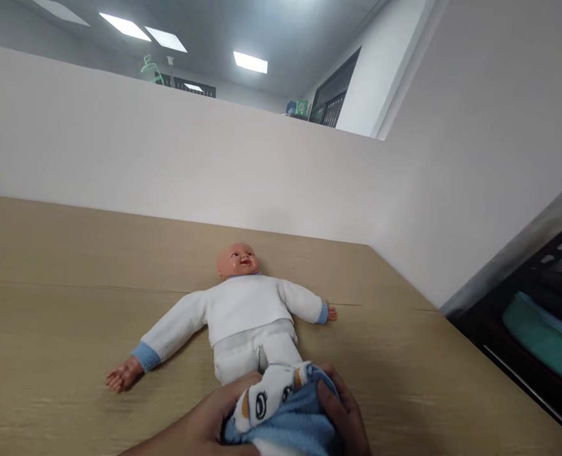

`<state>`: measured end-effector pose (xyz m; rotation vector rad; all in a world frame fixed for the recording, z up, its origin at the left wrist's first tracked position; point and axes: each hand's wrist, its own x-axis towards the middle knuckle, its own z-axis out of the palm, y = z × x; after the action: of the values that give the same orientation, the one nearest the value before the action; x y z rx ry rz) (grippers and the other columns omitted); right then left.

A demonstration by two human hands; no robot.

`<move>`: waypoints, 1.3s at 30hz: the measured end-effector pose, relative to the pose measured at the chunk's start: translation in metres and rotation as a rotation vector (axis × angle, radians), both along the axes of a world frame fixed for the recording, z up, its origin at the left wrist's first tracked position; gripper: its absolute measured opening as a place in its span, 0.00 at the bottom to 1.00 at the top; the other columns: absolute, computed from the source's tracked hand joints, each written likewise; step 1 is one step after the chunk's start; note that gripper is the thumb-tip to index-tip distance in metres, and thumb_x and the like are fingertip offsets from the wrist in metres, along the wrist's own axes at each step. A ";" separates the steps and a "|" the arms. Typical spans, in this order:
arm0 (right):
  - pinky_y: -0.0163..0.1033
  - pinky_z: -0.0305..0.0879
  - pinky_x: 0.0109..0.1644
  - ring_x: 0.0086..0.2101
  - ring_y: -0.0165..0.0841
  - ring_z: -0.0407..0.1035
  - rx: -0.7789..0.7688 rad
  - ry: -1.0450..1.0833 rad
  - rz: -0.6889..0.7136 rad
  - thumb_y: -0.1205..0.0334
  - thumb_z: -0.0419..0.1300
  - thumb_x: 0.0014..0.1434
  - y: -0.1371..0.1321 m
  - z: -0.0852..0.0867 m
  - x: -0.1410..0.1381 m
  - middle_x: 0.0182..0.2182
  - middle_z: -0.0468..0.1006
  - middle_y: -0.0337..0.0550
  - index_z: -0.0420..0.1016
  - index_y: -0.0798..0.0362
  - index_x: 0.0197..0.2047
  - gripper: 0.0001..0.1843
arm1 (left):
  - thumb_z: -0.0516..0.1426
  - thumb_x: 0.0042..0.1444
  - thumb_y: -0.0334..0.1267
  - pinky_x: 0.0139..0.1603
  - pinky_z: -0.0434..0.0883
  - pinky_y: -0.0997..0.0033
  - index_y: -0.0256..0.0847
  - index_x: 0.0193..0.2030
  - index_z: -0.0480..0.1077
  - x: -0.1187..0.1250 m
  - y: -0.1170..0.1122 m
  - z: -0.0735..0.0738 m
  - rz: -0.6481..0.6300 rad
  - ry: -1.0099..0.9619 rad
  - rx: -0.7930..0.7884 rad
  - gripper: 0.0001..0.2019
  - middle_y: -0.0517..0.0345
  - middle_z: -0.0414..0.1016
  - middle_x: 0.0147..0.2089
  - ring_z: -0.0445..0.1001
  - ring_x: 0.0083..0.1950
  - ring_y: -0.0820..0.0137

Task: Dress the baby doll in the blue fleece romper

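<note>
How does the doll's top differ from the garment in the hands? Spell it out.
The top is plain white across the chest; the garment is largely blue with printed eyes. The top lies spread out; the garment is bunched between the left hand and right hand. Both combine white and blue.

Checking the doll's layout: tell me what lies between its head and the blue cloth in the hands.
In the head-camera view, its white top and then white lower body lie between the head and the blue cloth.
</note>
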<state>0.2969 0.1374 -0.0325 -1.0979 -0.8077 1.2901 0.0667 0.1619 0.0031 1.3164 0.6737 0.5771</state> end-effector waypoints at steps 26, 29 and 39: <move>0.37 0.64 0.44 0.37 0.35 0.66 0.128 -0.337 0.338 0.42 0.72 0.58 0.033 0.005 0.011 0.35 0.74 0.37 0.78 0.50 0.43 0.22 | 0.65 0.62 0.58 0.65 0.73 0.59 0.53 0.55 0.78 -0.061 -0.004 -0.020 0.338 0.424 0.517 0.20 0.56 0.80 0.58 0.74 0.62 0.49; 0.35 0.60 0.40 0.34 0.32 0.63 0.178 -0.275 0.375 0.42 0.72 0.59 0.049 0.017 0.006 0.33 0.70 0.34 0.73 0.49 0.43 0.22 | 0.62 0.64 0.59 0.73 0.66 0.56 0.52 0.57 0.77 -0.062 0.003 -0.016 0.438 0.353 0.490 0.21 0.56 0.76 0.65 0.67 0.71 0.47; 0.53 0.63 0.68 0.57 0.50 0.74 0.171 -0.286 0.325 0.40 0.74 0.52 0.113 0.002 -0.018 0.53 0.84 0.48 0.82 0.50 0.50 0.29 | 0.60 0.66 0.61 0.77 0.59 0.55 0.47 0.59 0.74 -0.050 0.052 -0.017 0.532 0.263 0.291 0.24 0.52 0.76 0.66 0.64 0.74 0.49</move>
<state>0.2786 0.2504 -0.0308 -1.0546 -1.3301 1.3159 0.0163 0.2143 -0.0142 1.5032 1.2098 0.9679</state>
